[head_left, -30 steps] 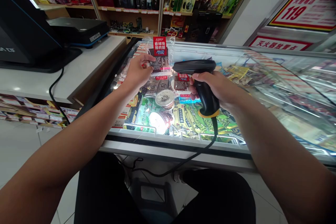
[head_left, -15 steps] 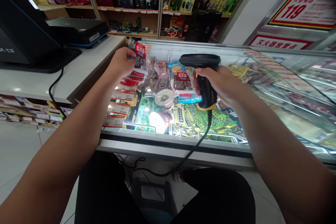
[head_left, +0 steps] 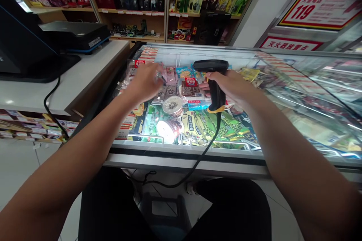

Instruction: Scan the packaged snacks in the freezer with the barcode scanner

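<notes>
My right hand (head_left: 226, 84) grips a black barcode scanner (head_left: 217, 90) with a yellow trim, held upright over the freezer's glass top. Near its fingertips, a clear snack packet (head_left: 191, 89) with a red label and dark contents lies face up; I cannot tell whether the fingers touch it. My left hand (head_left: 147, 79) is above the glass at the left, slightly blurred, thumb and fingers apart with nothing visible between them. Just behind it, a similar packet (head_left: 132, 68) with a red label lies at the freezer's left edge, partly hidden by the hand.
The freezer (head_left: 169, 160) holds tubs (head_left: 173, 106) and bagged ices under glass. The scanner's cable (head_left: 207, 147) hangs over its front edge. At left stand a counter (head_left: 93, 69), a scale (head_left: 79, 34) and a dark screen (head_left: 22, 41). Shelves (head_left: 130, 11) line the back.
My left hand has let go of the packet it held up; that packet now lies at the left edge. The hand has moved right and forward over the glass. My right hand keeps the scanner.
</notes>
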`<action>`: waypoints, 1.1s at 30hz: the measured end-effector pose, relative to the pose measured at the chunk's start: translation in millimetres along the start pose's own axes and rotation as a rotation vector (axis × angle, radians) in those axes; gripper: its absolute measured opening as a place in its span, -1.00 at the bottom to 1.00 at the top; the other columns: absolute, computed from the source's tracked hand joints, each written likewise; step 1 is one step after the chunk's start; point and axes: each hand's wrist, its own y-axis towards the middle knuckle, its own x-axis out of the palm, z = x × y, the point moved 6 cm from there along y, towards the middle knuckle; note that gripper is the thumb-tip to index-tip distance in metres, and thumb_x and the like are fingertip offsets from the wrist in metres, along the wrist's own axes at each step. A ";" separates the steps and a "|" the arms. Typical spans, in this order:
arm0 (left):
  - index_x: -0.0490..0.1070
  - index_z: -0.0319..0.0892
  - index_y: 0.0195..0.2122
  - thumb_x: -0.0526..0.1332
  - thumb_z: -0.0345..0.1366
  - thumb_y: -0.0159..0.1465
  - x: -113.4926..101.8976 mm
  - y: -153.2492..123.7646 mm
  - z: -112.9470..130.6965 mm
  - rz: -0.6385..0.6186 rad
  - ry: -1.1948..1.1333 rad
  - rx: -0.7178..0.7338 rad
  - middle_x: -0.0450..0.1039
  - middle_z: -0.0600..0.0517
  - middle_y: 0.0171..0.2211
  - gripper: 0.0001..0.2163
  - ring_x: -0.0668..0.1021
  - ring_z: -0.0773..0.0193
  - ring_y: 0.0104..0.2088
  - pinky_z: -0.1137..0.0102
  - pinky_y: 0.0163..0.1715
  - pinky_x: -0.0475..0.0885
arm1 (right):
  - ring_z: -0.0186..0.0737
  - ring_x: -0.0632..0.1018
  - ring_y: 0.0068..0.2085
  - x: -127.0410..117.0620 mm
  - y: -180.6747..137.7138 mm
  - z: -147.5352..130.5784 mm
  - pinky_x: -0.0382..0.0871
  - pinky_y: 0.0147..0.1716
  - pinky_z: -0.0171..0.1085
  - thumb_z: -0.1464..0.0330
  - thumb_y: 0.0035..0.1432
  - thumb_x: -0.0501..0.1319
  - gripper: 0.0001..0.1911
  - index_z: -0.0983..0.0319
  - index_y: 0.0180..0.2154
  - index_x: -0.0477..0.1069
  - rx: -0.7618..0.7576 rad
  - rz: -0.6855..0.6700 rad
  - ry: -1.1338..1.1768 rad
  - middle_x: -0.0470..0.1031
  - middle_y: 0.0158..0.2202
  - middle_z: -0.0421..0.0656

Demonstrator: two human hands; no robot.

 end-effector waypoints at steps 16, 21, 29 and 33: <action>0.49 -0.17 -0.07 0.29 -0.41 0.28 76.4 -9.9 27.1 -0.314 -1.175 -0.474 0.49 -0.20 0.17 -0.81 0.52 0.14 0.19 0.22 0.31 0.35 | -0.10 0.53 -0.33 10.0 -0.3 12.3 0.43 -0.45 -0.19 0.06 0.12 0.36 -0.62 0.19 -0.16 0.48 0.039 -0.074 -0.113 0.52 -0.33 -0.05; 0.53 -0.16 -0.05 0.32 -0.30 0.31 84.9 -16.4 38.0 -0.358 -0.990 -0.413 0.58 -0.17 0.01 -0.80 0.61 0.13 -0.03 0.15 0.05 0.51 | -0.13 0.55 -0.33 22.1 -4.4 8.1 0.51 -0.36 -0.18 0.13 0.15 0.37 -0.70 0.18 -0.19 0.45 0.058 -0.159 0.050 0.51 -0.33 -0.08; 0.51 -0.14 -0.09 0.18 -0.61 0.21 37.2 -0.1 5.2 0.205 -0.764 -0.326 0.57 -0.03 -0.13 -0.68 0.61 0.19 -0.15 0.30 -0.20 0.50 | -0.18 0.47 -0.49 24.1 -17.6 -7.8 0.41 -0.51 -0.20 0.14 0.22 0.27 -0.74 0.18 -0.30 0.33 0.035 -0.226 0.130 0.45 -0.46 -0.10; 0.51 -0.13 -0.13 0.18 -0.58 0.18 14.1 4.5 -9.7 0.338 -0.691 -0.255 0.56 0.01 -0.13 -0.70 0.57 0.24 -0.18 0.35 -0.22 0.47 | -0.23 0.41 -0.56 32.2 -25.8 -11.2 0.30 -0.57 -0.22 0.16 0.24 0.25 -0.74 0.17 -0.37 0.30 0.028 -0.303 0.082 0.40 -0.52 -0.14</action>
